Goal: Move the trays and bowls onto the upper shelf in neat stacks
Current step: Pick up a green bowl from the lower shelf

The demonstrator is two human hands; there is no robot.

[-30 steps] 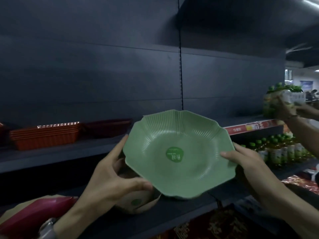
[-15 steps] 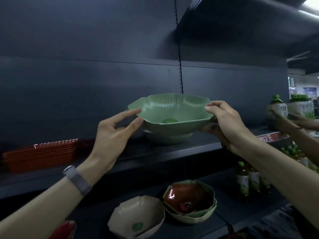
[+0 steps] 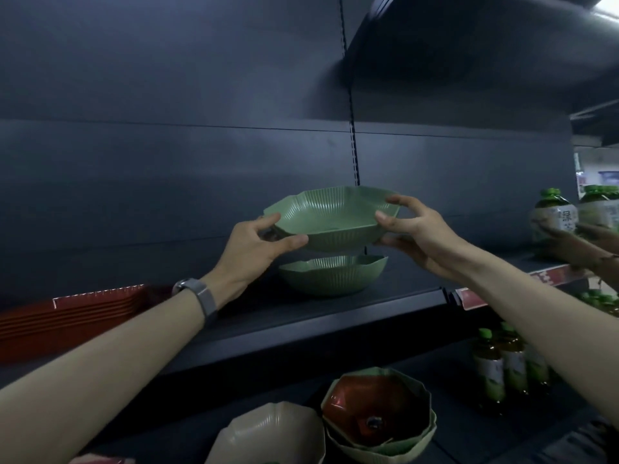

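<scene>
The bowl [image 3: 330, 219] has risen; both hands [image 3: 254, 244] [image 3: 418, 236] pinch its rim above the lower bowl [image 3: 333, 274], seemingly apart; misaligned lobes could jam nesting.

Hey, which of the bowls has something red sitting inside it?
The green bowl on the lower shelf, far right of the bowls there. It holds a red bowl; the other bowls look empty.

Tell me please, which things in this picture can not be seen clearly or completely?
- Head view: red trays, left end cut off by the frame edge.
- Held green bowl: inside bottom hidden by its own wall.
- Cream bowl on the lower shelf: cut off by the bottom edge.
- Bottle label: too blurred to read.
- Left hand and right hand: fingers behind the bowl hidden.
</scene>
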